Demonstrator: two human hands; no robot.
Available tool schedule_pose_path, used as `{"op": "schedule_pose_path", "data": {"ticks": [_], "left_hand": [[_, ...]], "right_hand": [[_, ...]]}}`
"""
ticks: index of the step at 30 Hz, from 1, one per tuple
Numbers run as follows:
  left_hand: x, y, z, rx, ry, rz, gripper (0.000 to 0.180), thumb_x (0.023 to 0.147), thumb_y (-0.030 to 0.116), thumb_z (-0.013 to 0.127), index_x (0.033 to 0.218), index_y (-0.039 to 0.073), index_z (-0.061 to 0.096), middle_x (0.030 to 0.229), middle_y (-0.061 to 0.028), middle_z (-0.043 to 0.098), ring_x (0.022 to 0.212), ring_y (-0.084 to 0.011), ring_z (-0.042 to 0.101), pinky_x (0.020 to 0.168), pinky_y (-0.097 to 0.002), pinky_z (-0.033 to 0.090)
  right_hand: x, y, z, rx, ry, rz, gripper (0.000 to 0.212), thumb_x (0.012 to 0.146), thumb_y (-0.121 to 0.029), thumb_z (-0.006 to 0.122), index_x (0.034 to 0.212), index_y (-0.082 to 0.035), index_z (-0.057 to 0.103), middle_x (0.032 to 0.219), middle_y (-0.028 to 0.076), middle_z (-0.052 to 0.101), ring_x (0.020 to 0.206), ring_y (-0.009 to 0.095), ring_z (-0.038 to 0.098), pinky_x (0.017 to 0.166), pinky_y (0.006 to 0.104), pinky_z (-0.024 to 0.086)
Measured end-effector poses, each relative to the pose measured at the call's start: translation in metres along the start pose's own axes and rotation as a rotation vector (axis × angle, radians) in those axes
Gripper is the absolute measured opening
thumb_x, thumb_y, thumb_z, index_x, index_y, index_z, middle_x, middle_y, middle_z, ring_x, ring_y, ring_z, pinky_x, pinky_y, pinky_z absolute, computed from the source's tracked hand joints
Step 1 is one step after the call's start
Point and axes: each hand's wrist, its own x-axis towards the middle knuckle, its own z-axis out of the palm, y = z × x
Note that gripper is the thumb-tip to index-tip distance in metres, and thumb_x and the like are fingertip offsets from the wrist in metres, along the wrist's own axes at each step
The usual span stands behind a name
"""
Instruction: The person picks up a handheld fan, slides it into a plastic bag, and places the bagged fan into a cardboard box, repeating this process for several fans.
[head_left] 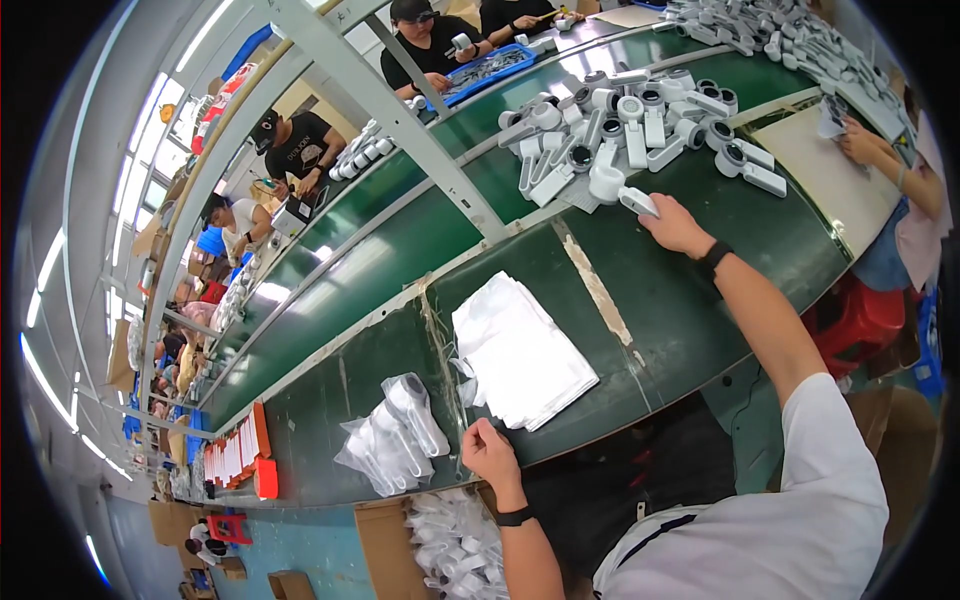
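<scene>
My right hand (678,228) grasps a smooth white plastic device (637,202) by its handle end, at the near edge of the jumbled white-and-grey device pile (635,143). Likely light, stiff, slippery; handle's the place to hold. My left hand (491,456), curled, sits beside the flat stack of thin white sheets (525,350); can't tell if holding anything.

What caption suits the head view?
Right hand grasps a white device at the edge of a heap; curled left hand beside a stack of white sheets.
</scene>
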Motion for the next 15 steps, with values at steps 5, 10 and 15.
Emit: {"op": "schedule_pose_path", "data": {"ticks": [5, 10, 15], "left_hand": [[-0.002, 0.006, 0.006, 0.118, 0.034, 0.177, 0.013, 0.092, 0.010, 0.061, 0.088, -0.002, 0.062, 0.068, -0.0014, 0.057, 0.055, -0.0073, 0.050, 0.049, -0.0222, 0.040], [-0.010, 0.050, 0.052, 0.626, -0.189, 0.691, 0.018, 0.080, 0.013, 0.072, 0.093, 0.002, 0.067, 0.086, -0.0079, 0.067, 0.081, -0.0232, 0.060, 0.070, -0.0334, 0.048], [0.010, 0.048, 0.074, 1.009, -0.386, 0.709, 0.021, 0.078, 0.024, 0.072, 0.090, 0.008, 0.070, 0.086, -0.0083, 0.066, 0.085, -0.0314, 0.057, 0.075, -0.0427, 0.046]], "right_hand": [[-0.079, -0.049, -0.041, 1.288, -0.299, 0.251, 0.028, 0.090, -0.023, 0.050, 0.107, -0.001, 0.054, 0.092, 0.010, 0.062, 0.075, 0.020, 0.062, 0.069, 0.0361, 0.054], [-0.167, -0.065, -0.036, 1.614, -0.551, 0.196, 0.045, 0.084, -0.028, 0.047, 0.120, -0.003, 0.045, 0.085, 0.015, 0.061, 0.056, 0.025, 0.061, 0.052, 0.0379, 0.053], [-0.220, -0.076, -0.030, 1.524, -0.654, 0.234, 0.042, 0.086, -0.025, 0.062, 0.117, -0.002, 0.045, 0.083, 0.009, 0.059, 0.057, 0.018, 0.059, 0.052, 0.0314, 0.051]]}}
